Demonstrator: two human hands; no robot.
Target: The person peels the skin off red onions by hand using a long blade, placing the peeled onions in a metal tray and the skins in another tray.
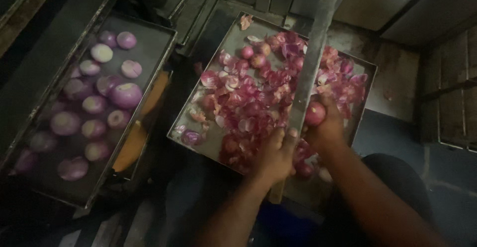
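My left hand (275,156) grips the lower end of a long, broad knife blade (312,53) that points up and away over a metal tray (229,41). My right hand (325,128) holds a red onion (315,113) against the right side of the blade. The tray under both hands is heaped with red onion skins (253,100) and a few small unpeeled onions.
A second metal tray (151,36) at the left holds several peeled purple onions (125,94). An orange object (130,145) shows under its right edge. Dark flooring and a wooden wall lie to the right.
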